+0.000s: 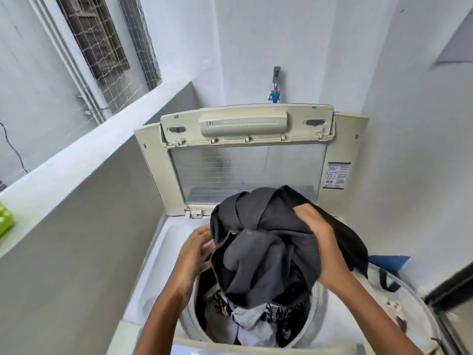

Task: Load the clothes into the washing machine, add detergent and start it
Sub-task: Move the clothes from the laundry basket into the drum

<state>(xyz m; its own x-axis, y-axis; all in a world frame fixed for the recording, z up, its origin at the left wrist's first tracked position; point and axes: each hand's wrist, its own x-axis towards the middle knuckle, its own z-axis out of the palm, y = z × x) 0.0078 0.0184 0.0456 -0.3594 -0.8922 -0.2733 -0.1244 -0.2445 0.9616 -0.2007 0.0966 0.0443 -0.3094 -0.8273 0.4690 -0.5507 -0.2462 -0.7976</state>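
Observation:
A top-loading washing machine (163, 242) stands in front of me with its lid (245, 155) folded up against the back wall. Both hands hold a bundle of dark grey and black clothes (266, 242) above the drum opening. My right hand (317, 234) grips the top right of the bundle. My left hand (197, 254) presses against its left side with the fingers spread. Lower down inside the drum (317, 311) lie white and patterned garments (250, 321).
A grey half-wall with a white ledge (84, 155) runs along the left; a green object (5, 219) sits at its left end. A tap with a blue fitting (275, 85) sticks out above the lid. A laundry basket (409, 311) with more clothes stands at the right.

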